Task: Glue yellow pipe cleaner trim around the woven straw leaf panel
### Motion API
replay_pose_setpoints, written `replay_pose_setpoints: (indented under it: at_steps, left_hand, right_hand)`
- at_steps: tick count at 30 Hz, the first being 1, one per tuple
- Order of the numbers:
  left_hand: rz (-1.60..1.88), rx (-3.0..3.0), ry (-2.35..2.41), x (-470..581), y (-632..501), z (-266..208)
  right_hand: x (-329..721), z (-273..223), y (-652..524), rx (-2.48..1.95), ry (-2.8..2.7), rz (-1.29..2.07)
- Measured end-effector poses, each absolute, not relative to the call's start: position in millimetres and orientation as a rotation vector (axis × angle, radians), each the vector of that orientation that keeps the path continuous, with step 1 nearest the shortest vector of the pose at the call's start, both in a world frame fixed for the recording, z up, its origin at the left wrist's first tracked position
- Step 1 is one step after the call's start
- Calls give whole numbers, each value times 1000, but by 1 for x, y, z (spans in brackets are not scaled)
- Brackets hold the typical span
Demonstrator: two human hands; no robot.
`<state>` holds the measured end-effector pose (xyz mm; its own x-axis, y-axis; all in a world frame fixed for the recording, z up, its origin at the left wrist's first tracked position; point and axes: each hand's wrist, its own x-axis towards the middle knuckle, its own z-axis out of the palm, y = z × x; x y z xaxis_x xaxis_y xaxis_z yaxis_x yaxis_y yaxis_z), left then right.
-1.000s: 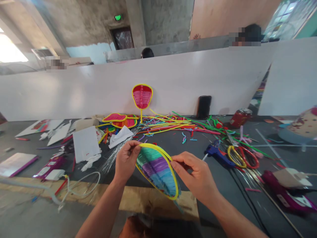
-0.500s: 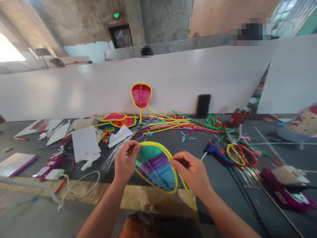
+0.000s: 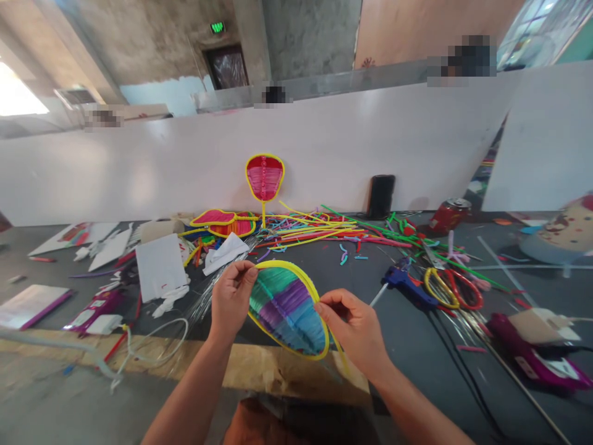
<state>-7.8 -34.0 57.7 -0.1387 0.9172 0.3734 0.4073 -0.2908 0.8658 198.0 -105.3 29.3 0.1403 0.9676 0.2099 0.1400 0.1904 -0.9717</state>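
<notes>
Pinching striped fan (image 3: pixel 287 309) above near table edge (image 3: pixel 259 371), left hand (image 3: pixel 231 300) closed on its top, right hand (image 3: pixel 354 327) on yellow rim (image 3: pixel 319 295); hard tugging might peel that rim loose.

Craft workshop: glue gun (image 3: pixel 407 282), strewn straws (image 3: pixel 319 232).

1. We see the round patterned object (image 3: pixel 567 232) at the right edge cut off by the frame.
2. Our right hand (image 3: pixel 354 327) hides part of the fan's (image 3: pixel 287 306) yellow rim.
3. The sign (image 3: pixel 217 27) above the doorway, upper middle, is too small to read.
</notes>
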Motion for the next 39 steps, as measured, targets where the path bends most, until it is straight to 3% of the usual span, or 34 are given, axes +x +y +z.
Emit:
replay_pose_setpoints:
  at_steps: [27,39]
  left_hand:
    - [1537,1328,1377,-19,0,33]
    - [1600,913,878,-32,10,22]
  right_hand:
    - [200,-9,-96,-1242,-1357,719]
    - [138,2,-145,-791,-1928,-46]
